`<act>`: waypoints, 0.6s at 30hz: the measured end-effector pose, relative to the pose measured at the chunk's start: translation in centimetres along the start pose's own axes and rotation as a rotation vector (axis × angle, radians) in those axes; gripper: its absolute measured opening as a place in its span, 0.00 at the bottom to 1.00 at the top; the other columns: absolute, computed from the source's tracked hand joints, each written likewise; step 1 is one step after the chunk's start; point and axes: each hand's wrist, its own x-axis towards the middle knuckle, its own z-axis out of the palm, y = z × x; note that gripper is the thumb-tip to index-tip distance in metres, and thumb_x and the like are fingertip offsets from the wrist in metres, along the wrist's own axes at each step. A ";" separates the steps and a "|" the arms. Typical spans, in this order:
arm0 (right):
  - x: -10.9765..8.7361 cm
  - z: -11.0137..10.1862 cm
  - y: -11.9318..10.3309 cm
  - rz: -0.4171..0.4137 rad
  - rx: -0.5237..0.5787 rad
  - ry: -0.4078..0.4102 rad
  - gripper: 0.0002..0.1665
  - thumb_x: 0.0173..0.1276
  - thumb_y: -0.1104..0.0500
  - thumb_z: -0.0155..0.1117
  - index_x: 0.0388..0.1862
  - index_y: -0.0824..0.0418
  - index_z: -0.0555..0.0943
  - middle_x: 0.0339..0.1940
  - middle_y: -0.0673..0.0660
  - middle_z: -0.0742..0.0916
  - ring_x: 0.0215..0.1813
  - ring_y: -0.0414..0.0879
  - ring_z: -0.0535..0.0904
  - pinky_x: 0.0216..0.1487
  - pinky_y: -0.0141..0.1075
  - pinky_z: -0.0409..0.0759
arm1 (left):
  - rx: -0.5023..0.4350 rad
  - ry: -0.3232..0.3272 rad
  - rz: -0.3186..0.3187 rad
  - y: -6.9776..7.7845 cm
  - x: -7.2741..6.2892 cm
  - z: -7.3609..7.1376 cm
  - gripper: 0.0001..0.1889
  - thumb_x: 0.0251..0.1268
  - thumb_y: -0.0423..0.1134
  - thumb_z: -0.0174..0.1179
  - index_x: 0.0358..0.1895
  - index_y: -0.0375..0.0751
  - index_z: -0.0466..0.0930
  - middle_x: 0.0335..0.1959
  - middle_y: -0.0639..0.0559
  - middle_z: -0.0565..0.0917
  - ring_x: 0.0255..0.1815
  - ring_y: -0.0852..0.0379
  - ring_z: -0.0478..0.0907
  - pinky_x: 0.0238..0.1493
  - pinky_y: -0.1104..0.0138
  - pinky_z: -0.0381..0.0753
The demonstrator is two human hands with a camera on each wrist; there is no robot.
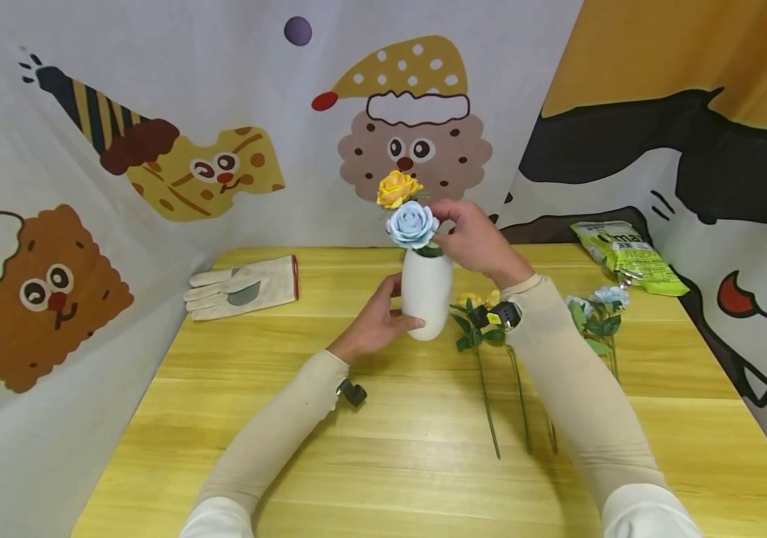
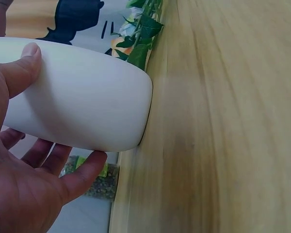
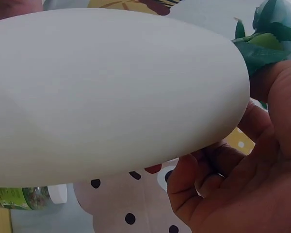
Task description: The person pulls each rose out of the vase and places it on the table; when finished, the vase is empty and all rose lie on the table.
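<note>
A white vase (image 1: 427, 291) stands near the middle of the wooden table, holding a yellow rose (image 1: 398, 189) and a blue rose (image 1: 413, 224). My left hand (image 1: 377, 320) grips its lower side, with the thumb (image 2: 30, 60) across the front and the other fingers around the far side. Up at the vase's mouth, my right hand (image 1: 474, 237) holds the blue rose close under its bloom. Green leaves (image 3: 262, 51) stick out beside the right thumb. The stems inside the vase are hidden.
Several loose yellow roses (image 1: 474, 300) and blue roses (image 1: 608, 297) with long stems lie to the right. A green packet (image 1: 629, 256) is at the back right, a white glove (image 1: 245, 288) at the back left. A green-labelled jar (image 3: 26, 196) stands behind the vase.
</note>
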 end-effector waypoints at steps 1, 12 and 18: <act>0.0 0.0 0.0 0.001 -0.001 -0.002 0.17 0.73 0.71 0.64 0.59 0.68 0.86 0.58 0.64 0.88 0.59 0.55 0.80 0.60 0.50 0.81 | 0.000 0.001 -0.001 0.0 0.0 0.0 0.46 0.68 0.39 0.74 0.83 0.43 0.53 0.74 0.46 0.69 0.74 0.47 0.70 0.70 0.47 0.81; 0.3 -0.3 -0.8 -0.011 0.013 0.052 0.11 0.71 0.73 0.61 0.48 0.67 0.87 0.51 0.63 0.88 0.54 0.53 0.81 0.54 0.47 0.83 | -0.016 0.016 0.005 -0.2 0.0 -0.1 0.46 0.66 0.39 0.75 0.81 0.42 0.56 0.72 0.44 0.71 0.73 0.46 0.71 0.69 0.50 0.83; 0.9 -1.2 -1.4 -0.028 0.037 0.109 0.06 0.76 0.64 0.65 0.45 0.65 0.88 0.46 0.59 0.88 0.51 0.48 0.81 0.50 0.38 0.81 | -0.012 0.003 0.001 -0.2 0.0 -0.1 0.47 0.67 0.40 0.75 0.82 0.46 0.54 0.73 0.47 0.69 0.74 0.48 0.70 0.72 0.51 0.81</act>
